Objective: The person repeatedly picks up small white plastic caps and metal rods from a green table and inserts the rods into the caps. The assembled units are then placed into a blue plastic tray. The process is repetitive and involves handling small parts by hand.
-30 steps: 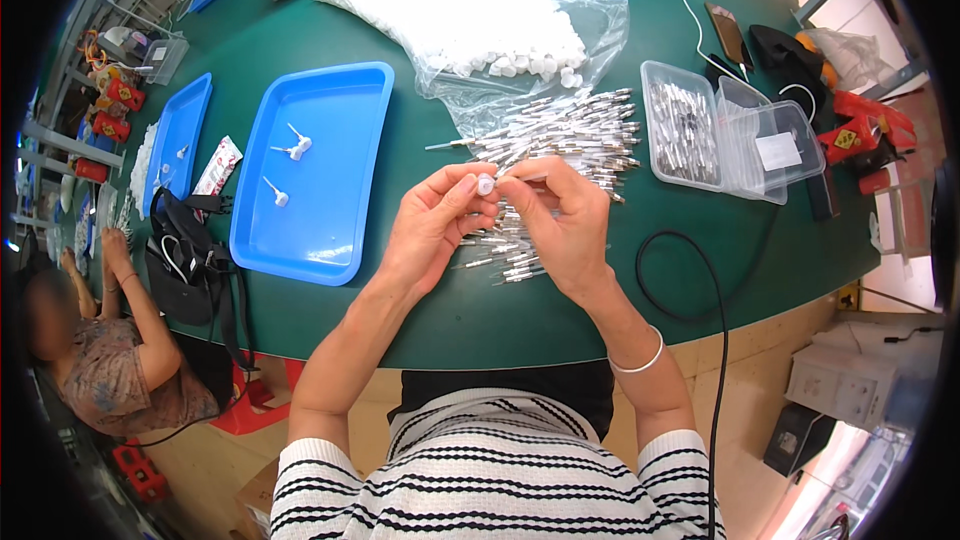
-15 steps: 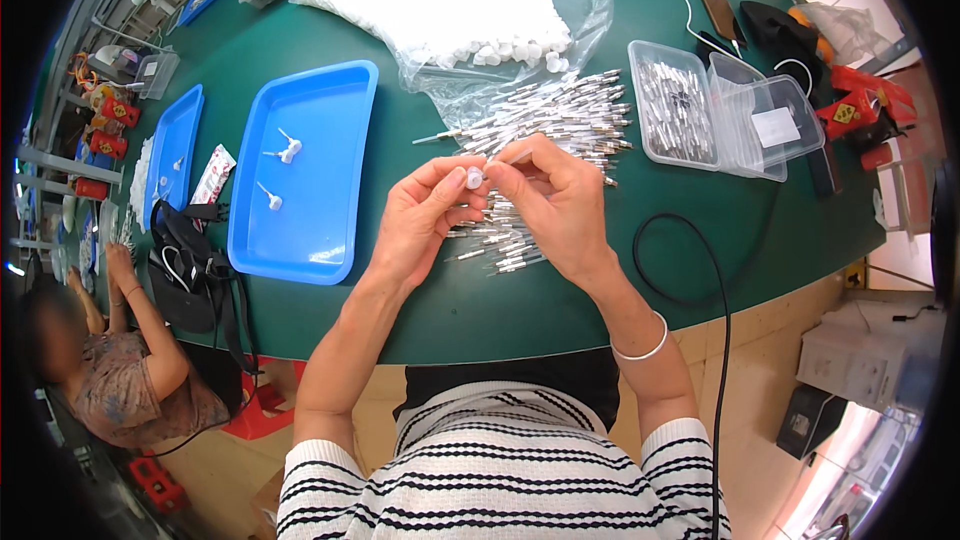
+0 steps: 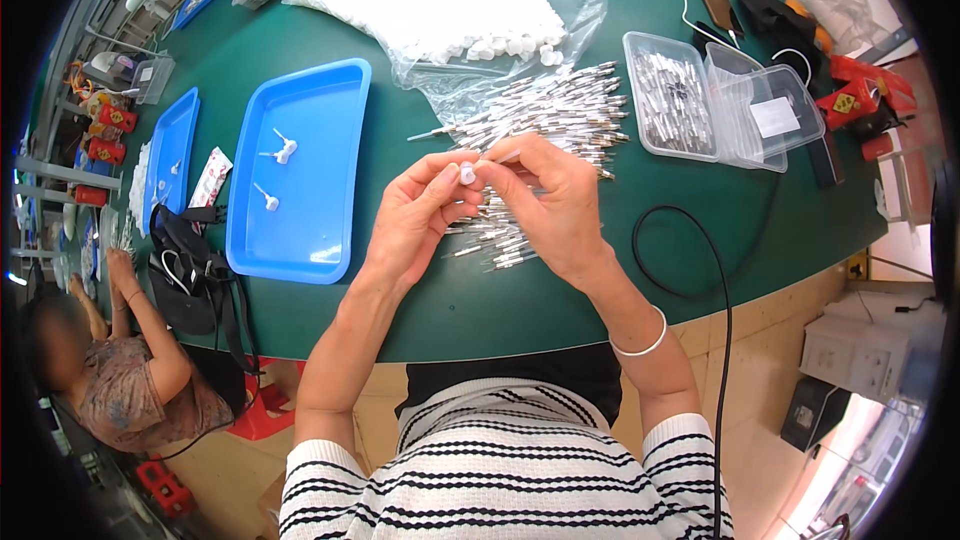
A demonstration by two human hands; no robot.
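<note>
Between the fingertips of my left hand is a small white plastic cap, pinched by thumb and forefinger. My right hand meets it from the right, its thumb and forefinger closed together at the cap; whatever thin part they grip is hidden. Just beyond and below both hands spreads a heap of thin silvery-white rods. To the left stands a blue tray holding several white caps with thin stems, such as one capped piece.
A large plastic bag of white caps lies at the back. At right sits a clear box of rods with its lid open. A black cable loops over the table's right side. A person works at far left.
Both hands stay together at the cap, with only a slight shift of the fingers. The whole view has moved a little.
</note>
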